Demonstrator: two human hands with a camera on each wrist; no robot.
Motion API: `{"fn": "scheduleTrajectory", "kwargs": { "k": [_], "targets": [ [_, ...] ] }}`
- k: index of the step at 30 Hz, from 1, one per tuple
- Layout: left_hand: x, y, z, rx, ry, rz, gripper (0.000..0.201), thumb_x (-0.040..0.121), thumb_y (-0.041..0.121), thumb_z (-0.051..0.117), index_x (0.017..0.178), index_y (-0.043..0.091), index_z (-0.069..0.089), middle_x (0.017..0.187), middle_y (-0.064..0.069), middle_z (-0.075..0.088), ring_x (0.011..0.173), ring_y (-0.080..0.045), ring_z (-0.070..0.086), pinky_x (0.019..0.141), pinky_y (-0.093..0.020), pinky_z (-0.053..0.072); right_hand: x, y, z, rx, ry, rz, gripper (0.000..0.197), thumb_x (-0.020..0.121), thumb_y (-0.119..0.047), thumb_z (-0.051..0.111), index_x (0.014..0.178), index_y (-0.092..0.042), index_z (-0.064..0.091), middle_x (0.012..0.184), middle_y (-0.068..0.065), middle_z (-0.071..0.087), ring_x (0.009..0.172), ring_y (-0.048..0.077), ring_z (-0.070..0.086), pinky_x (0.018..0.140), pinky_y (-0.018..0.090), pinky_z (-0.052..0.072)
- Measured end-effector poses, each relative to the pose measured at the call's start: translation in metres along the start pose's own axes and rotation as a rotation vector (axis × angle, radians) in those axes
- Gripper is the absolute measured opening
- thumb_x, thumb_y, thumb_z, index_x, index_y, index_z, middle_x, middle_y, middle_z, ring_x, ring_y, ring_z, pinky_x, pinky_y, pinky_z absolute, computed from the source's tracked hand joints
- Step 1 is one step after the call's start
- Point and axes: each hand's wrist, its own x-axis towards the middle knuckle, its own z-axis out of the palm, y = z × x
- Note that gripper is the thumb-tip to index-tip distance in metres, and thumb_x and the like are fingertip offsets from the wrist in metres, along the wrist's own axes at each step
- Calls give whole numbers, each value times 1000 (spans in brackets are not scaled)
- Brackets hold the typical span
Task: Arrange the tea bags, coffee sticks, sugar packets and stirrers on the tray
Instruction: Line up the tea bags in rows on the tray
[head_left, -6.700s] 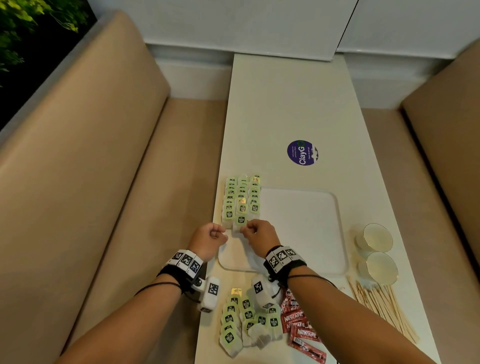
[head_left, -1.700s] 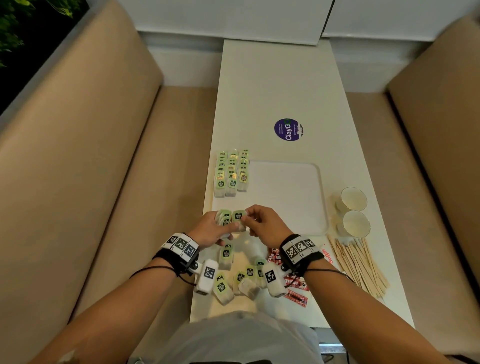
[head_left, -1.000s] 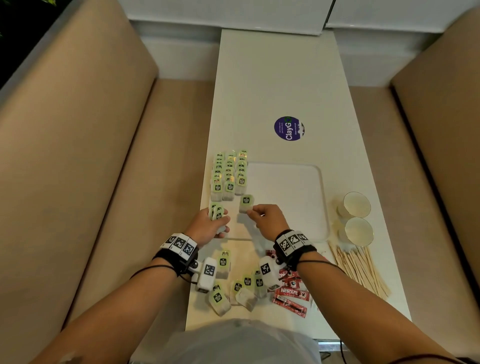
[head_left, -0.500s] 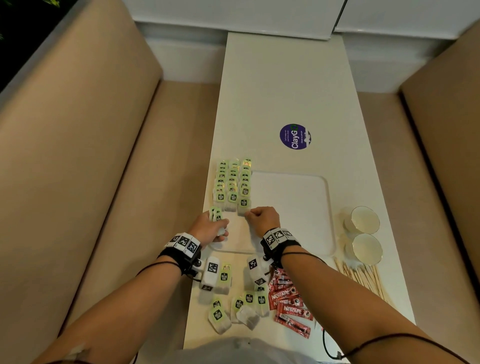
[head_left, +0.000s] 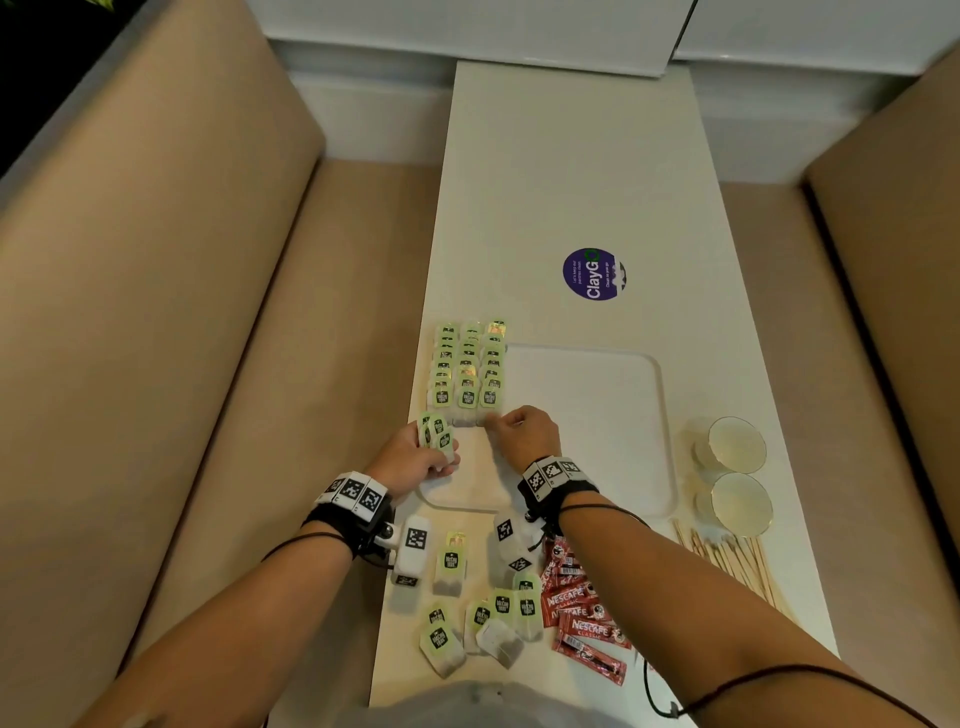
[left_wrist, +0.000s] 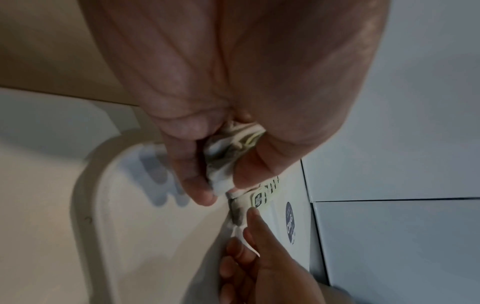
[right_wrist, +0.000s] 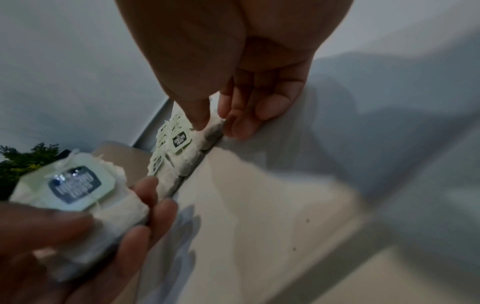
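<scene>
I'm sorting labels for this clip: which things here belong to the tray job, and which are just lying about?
Job: tray; rowed tea bags; held tea bags; loose tea bags; Nescafe sticks; wooden stirrers.
Lying about: two cups; purple ClayGo sticker.

Tea bags (head_left: 467, 374): white pouches, pale green tags with dark label patch
Tray (head_left: 597, 415): plain white
Table (head_left: 566, 171): off-white
Sticker (head_left: 594, 274): purple round, white lettering, green accent
Coffee sticks (head_left: 584, 618): red, white print
Stirrers (head_left: 737, 561): light wood
Benches (head_left: 156, 291): tan
Wristbands (head_left: 356, 493): black, black-and-white square markers
</scene>
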Motion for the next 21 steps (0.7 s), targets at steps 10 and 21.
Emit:
{"fn": "scheduleTrajectory", "kwargs": {
  "k": [10, 21],
  "targets": [
    [-20, 1, -13, 5, -102, 54, 26, 94, -7, 59, 119, 0, 61, 110, -18, 71, 90, -23, 74, 69, -21, 58, -36, 10, 8, 151, -271, -227, 10, 96, -34, 66, 91, -27, 70, 77, 1, 70, 62, 11, 60, 69, 30, 54],
    [-35, -7, -19, 47, -49, 80, 21, 87, 0, 72, 106, 7, 66, 97, -8, 76, 84, -17, 73, 68, -22, 57, -63, 14, 27, 152, -384, -288, 12, 93, -31, 73, 83, -25, 73, 79, 3, 72, 65, 8, 64, 65, 22, 56]
  ]
}}
